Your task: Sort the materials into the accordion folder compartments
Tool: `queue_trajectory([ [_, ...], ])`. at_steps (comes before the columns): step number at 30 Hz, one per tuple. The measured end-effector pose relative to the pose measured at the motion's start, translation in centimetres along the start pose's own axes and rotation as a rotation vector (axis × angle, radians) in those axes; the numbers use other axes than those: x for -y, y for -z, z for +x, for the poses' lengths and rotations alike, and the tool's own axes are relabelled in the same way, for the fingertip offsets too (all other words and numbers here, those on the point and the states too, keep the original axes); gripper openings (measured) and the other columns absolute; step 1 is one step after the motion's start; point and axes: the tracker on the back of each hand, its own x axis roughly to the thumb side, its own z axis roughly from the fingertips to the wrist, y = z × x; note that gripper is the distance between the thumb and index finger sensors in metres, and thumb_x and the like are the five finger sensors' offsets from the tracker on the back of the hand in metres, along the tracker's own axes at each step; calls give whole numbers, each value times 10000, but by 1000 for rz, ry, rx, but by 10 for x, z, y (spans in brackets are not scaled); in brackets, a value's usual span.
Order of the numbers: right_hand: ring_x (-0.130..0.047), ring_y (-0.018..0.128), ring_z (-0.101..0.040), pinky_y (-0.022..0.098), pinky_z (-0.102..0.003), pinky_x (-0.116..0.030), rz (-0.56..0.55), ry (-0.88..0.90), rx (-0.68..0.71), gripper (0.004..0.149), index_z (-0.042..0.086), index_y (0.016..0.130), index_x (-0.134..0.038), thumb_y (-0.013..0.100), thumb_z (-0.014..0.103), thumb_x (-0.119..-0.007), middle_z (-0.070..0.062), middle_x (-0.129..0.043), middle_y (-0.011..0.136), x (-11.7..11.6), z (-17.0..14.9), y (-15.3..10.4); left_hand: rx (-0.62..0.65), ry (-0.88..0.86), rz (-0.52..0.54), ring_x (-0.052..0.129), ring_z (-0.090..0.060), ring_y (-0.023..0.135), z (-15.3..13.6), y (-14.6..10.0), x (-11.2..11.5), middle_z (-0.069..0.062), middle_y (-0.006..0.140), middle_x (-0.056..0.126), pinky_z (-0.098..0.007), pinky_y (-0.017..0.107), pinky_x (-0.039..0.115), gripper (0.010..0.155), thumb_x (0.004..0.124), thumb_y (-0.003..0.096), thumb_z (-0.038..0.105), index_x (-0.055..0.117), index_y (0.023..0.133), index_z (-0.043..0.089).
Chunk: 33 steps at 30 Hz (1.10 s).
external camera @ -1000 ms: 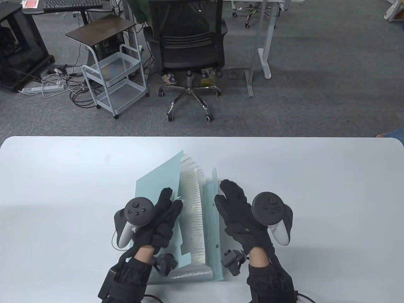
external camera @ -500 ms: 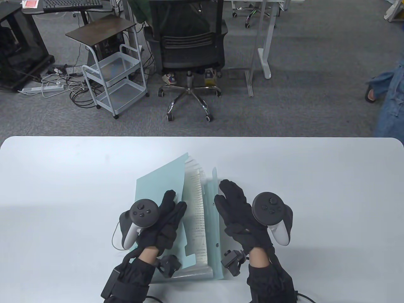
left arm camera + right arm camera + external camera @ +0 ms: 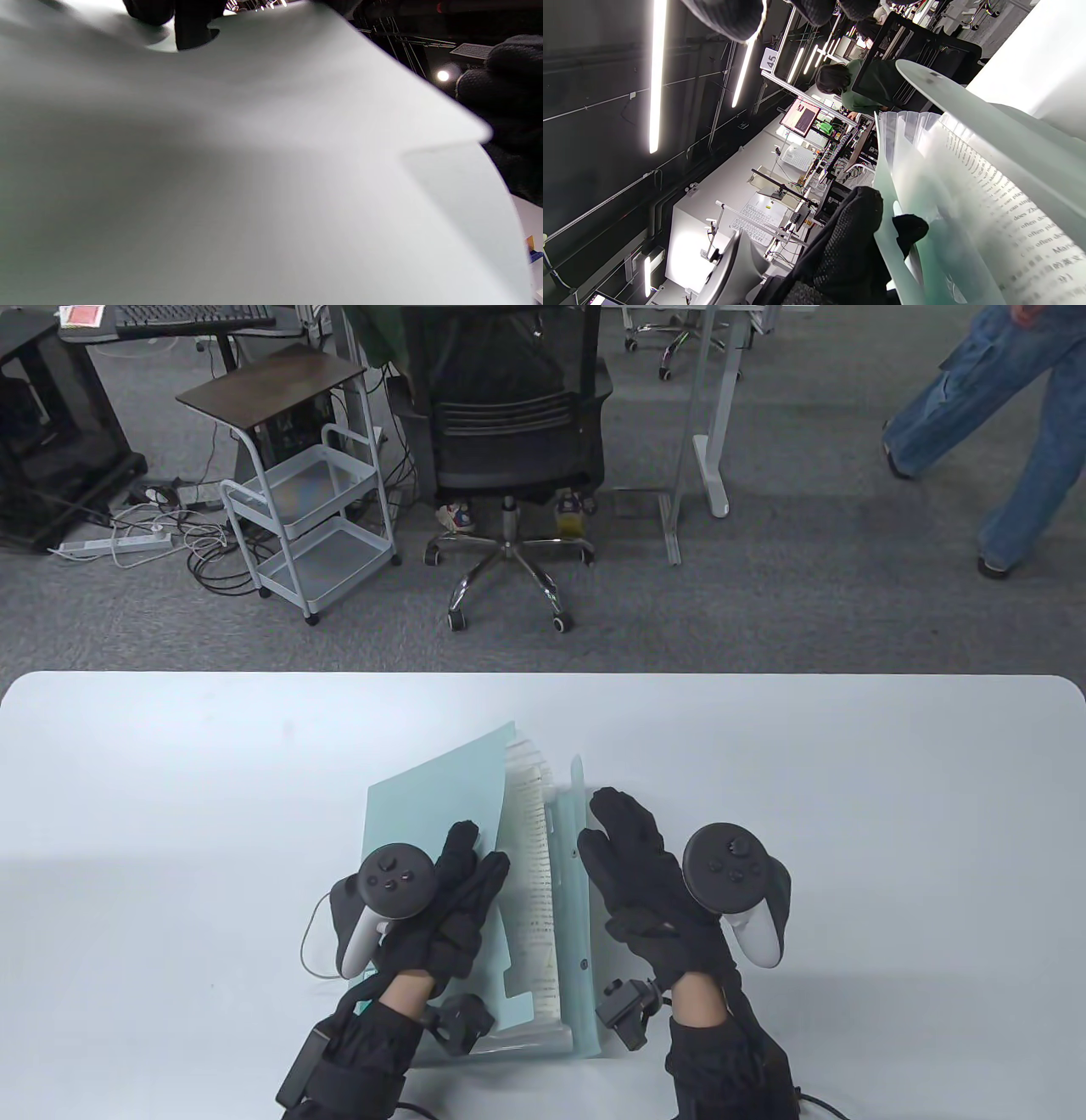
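A pale green accordion folder (image 3: 424,806) lies fanned open on the white table (image 3: 170,780). A printed sheet (image 3: 536,882) stands in its pockets and also shows in the right wrist view (image 3: 1009,203). My left hand (image 3: 471,874) holds the edge of the folder's left cover, with fingers on top and the thumb behind it, as the right wrist view (image 3: 857,241) shows. That cover fills the left wrist view (image 3: 254,169). My right hand (image 3: 624,848) is open, its straight fingers resting against the right cover (image 3: 577,899).
Beyond the table's far edge stand an office chair (image 3: 509,415) and a white cart (image 3: 314,526). A person in jeans (image 3: 1001,415) walks on the floor at the back right.
My left hand has moved right with the left cover, narrowing the folder's opening. My right hand has stayed still. A person in jeans has walked in at the back right.
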Motion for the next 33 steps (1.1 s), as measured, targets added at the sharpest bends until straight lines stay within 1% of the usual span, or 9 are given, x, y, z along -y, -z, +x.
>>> queue_trajectory([
  [4, -275, 1012, -639, 684, -695, -324, 3, 1, -2, 604, -18, 1178, -296, 708, 318, -472, -370, -211, 1182, 0, -1, 0, -9, -26, -9, 383, -560, 1152, -1, 0, 1, -247, 1221, 568, -805, 675, 402, 695, 513, 768, 425, 195, 1217, 0],
  [12, -273, 1013, -638, 684, -695, -322, 4, -2, 2, 606, -20, 1179, -295, 708, 318, -472, -370, -210, 1182, 0, 0, -1, -12, -4, -35, 338, -570, 1150, 3, 1, 7, -260, 1237, 527, -809, 671, 375, 710, 531, 765, 422, 192, 1216, -9],
  [19, -272, 1012, -639, 684, -695, -322, 8, -9, -2, 605, -20, 1179, -295, 709, 317, -471, -372, -211, 1181, -2, 0, 0, -19, -1, -53, 324, -572, 1150, 3, 2, 10, -263, 1243, 512, -806, 672, 361, 700, 530, 765, 421, 200, 1221, 5],
  [23, -272, 1012, -640, 684, -695, -323, 10, -10, -1, 606, -20, 1179, -292, 709, 317, -471, -371, -210, 1182, -3, 1, 0, -22, 3, -74, 312, -571, 1150, 2, 3, 13, -267, 1248, 495, -803, 675, 349, 680, 531, 765, 419, 235, 1229, 20],
  [33, -272, 1011, -641, 684, -695, -321, 9, -5, 2, 605, -21, 1179, -294, 709, 318, -470, -371, -211, 1182, -3, 1, 0, -27, 12, -102, 276, -573, 1149, 2, 5, 18, -273, 1260, 456, -800, 676, 319, 688, 538, 763, 416, 218, 1229, 23],
])
